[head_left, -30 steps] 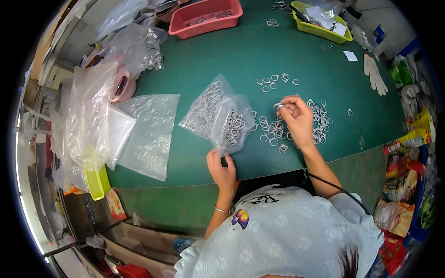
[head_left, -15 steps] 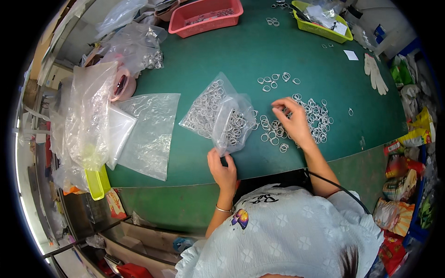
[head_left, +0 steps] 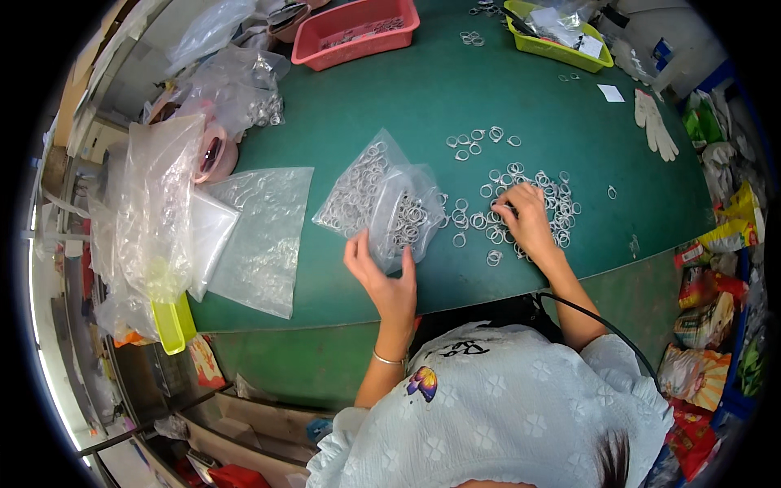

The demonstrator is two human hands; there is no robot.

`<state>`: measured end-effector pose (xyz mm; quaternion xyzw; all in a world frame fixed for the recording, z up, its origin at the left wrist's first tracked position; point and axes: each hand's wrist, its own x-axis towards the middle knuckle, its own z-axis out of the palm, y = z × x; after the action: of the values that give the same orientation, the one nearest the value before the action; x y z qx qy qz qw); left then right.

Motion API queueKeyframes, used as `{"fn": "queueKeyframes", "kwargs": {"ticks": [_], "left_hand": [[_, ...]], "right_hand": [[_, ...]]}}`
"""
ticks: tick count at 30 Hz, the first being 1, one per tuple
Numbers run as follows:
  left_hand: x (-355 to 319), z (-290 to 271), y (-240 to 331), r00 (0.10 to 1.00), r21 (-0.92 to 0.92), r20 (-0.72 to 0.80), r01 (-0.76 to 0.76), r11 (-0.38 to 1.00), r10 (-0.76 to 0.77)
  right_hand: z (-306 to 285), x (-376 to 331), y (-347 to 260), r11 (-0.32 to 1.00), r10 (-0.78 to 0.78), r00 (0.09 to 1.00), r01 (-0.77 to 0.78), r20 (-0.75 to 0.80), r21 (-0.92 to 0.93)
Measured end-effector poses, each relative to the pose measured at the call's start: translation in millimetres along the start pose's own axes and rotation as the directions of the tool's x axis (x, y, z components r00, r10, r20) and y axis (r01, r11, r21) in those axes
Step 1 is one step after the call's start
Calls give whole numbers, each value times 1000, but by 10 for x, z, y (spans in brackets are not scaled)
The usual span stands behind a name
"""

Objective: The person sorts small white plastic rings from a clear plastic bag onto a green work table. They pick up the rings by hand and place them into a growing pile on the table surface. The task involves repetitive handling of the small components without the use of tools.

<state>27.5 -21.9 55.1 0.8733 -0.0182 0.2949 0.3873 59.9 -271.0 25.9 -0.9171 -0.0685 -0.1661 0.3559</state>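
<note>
A clear plastic bag (head_left: 351,191) filled with small silvery metal rings lies on the green table, its loose mouth folded towards the right. At the bag's near edge is my left hand (head_left: 386,281), thumb and fingers spread apart, with nothing gripped between them. Further right, loose metal rings (head_left: 560,199) are heaped and scattered. Over the left part of this heap my right hand (head_left: 529,220) is bent down, thumb and fingertips closed together on a metal ring (head_left: 499,206); the fingers partly hide it. Several more rings (head_left: 476,149) lie apart beyond the heap.
A flat clear bag (head_left: 264,220) and piled plastic bags (head_left: 154,203) are at the left, beside a pink bowl (head_left: 218,159). A red tray (head_left: 354,37) and a yellow-green tray (head_left: 561,47) stand at the far side. A white glove (head_left: 653,126) lies at the right.
My left hand has moved forward and slightly left along the bag, its fingers spreading. My right hand has lowered onto the rings, its fingertips closing. Some rings in the heap have shifted.
</note>
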Motion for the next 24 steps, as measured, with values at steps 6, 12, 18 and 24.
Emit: {"fn": "queueKeyframes", "kwargs": {"ticks": [6,12,18,24], "left_hand": [[535,88,-197,980,23,185,-75,997,70],[1157,56,-190,987,-442,12,148,885,-160],[1060,-52,-189,943,-469,191,333,818,-274],[567,-65,-37,969,-294,44,247,923,-245]], "right_hand": [[-8,44,-194,996,-47,984,34,173,77],[110,61,-162,997,-33,982,45,184,-61],[42,179,-340,756,248,955,-296,162,584],[357,356,-976,718,31,996,39,-87,695]]}}
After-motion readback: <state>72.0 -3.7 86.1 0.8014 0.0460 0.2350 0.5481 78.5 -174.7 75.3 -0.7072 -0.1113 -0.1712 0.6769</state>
